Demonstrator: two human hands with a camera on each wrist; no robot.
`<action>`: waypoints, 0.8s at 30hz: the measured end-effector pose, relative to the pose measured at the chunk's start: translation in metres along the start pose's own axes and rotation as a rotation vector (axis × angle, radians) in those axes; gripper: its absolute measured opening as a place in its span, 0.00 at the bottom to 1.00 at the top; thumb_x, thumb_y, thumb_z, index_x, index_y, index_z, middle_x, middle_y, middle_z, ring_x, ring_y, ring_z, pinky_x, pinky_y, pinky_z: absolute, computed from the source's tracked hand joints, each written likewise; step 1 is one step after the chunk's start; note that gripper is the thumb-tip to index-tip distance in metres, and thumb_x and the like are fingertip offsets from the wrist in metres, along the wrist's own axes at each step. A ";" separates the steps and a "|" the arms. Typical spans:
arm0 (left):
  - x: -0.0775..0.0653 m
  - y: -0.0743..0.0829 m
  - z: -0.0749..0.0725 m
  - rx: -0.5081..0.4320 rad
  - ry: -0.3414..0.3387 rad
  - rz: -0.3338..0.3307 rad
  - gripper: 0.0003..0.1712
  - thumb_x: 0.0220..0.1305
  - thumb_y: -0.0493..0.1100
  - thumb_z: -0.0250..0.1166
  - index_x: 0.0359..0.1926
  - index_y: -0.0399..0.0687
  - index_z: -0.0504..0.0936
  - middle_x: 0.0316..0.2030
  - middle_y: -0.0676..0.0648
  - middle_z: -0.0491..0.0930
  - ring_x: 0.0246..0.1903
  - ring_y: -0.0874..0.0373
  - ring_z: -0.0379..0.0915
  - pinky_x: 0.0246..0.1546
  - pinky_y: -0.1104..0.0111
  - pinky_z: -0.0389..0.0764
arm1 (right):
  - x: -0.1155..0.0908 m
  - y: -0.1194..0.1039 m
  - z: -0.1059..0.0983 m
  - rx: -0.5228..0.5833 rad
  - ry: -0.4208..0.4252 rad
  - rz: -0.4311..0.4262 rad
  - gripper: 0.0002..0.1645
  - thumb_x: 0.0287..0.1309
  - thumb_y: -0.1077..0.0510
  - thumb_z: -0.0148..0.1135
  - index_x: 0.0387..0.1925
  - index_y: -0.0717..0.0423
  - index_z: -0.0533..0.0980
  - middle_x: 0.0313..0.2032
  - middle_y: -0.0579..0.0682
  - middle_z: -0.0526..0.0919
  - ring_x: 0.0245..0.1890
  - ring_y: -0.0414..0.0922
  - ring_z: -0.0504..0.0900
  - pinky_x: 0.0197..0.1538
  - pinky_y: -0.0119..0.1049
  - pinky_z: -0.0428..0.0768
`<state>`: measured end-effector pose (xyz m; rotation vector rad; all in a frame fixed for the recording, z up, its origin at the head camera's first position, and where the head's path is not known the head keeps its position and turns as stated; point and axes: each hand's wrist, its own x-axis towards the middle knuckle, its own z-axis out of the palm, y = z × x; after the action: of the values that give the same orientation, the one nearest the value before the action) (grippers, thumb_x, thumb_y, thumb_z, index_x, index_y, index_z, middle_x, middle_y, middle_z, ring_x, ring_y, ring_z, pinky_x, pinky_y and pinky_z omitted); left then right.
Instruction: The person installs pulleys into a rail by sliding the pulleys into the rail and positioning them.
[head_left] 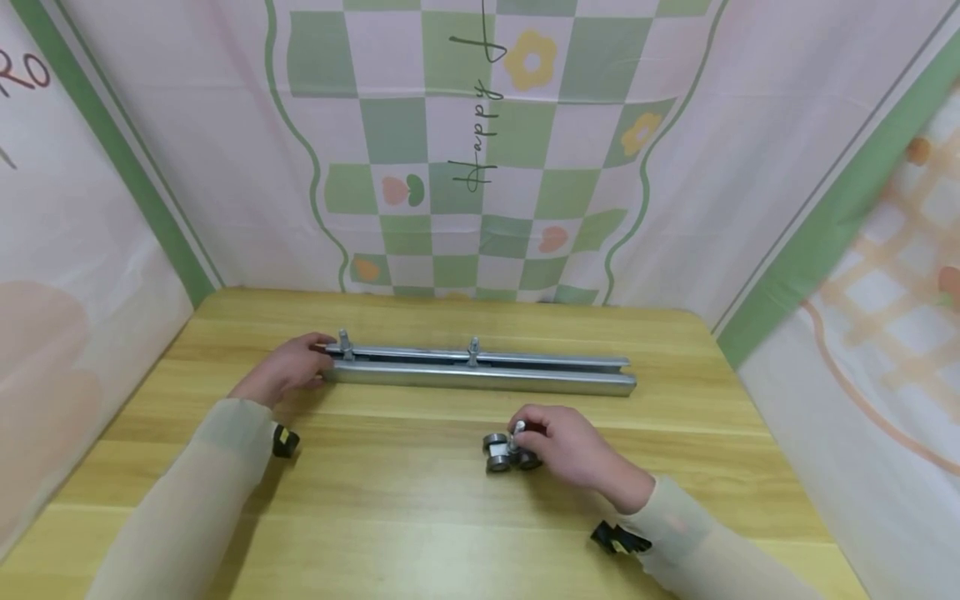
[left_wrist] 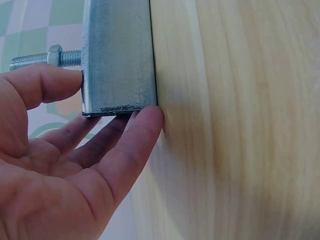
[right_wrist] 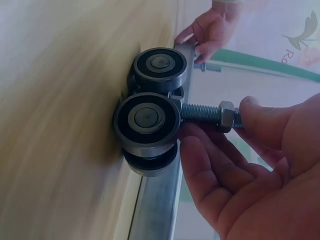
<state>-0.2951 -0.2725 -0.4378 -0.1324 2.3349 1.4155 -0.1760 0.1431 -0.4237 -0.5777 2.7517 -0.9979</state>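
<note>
A long silvery metal rail (head_left: 487, 378) with a slot along its top lies crosswise on the table. Two threaded bolts stand up out of the slot, one near the middle (head_left: 473, 350) and one at the left end (head_left: 345, 344). My left hand (head_left: 294, 365) holds that end, thumb on the top edge and fingers round the end face, as the left wrist view shows. In front of the rail, my right hand (head_left: 567, 446) pinches the upright bolt of a wheeled roller trolley (right_wrist: 147, 120) between thumb and fingers. Its wheels are close over the tabletop.
The wood-grain table (head_left: 375, 517) has printed cloth (head_left: 457, 133) behind it and at both sides. Black wrist straps (head_left: 621, 538) show at both sleeves. Bare tabletop lies between the two forearms.
</note>
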 end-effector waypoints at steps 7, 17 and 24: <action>-0.002 0.001 0.000 0.011 0.003 -0.004 0.34 0.70 0.36 0.55 0.74 0.39 0.57 0.67 0.32 0.60 0.54 0.44 0.68 0.52 0.59 0.78 | -0.007 0.014 -0.012 -0.043 0.022 -0.004 0.05 0.68 0.57 0.61 0.41 0.46 0.82 0.35 0.35 0.82 0.34 0.40 0.77 0.40 0.42 0.76; 0.000 0.001 0.001 0.005 0.000 -0.010 0.35 0.70 0.36 0.55 0.75 0.39 0.57 0.67 0.32 0.59 0.56 0.44 0.67 0.53 0.58 0.77 | -0.020 0.028 -0.030 -0.044 0.069 0.012 0.06 0.68 0.59 0.61 0.41 0.48 0.83 0.36 0.37 0.82 0.35 0.40 0.77 0.40 0.42 0.77; -0.001 0.002 0.001 -0.003 0.000 -0.013 0.34 0.70 0.36 0.55 0.75 0.39 0.57 0.68 0.32 0.58 0.58 0.42 0.65 0.54 0.57 0.76 | -0.027 0.043 -0.041 -0.068 0.093 0.049 0.07 0.69 0.58 0.60 0.43 0.48 0.82 0.38 0.39 0.83 0.36 0.41 0.77 0.40 0.43 0.77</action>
<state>-0.2945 -0.2713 -0.4361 -0.1483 2.3270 1.4131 -0.1756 0.2078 -0.4195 -0.4832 2.8762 -0.9473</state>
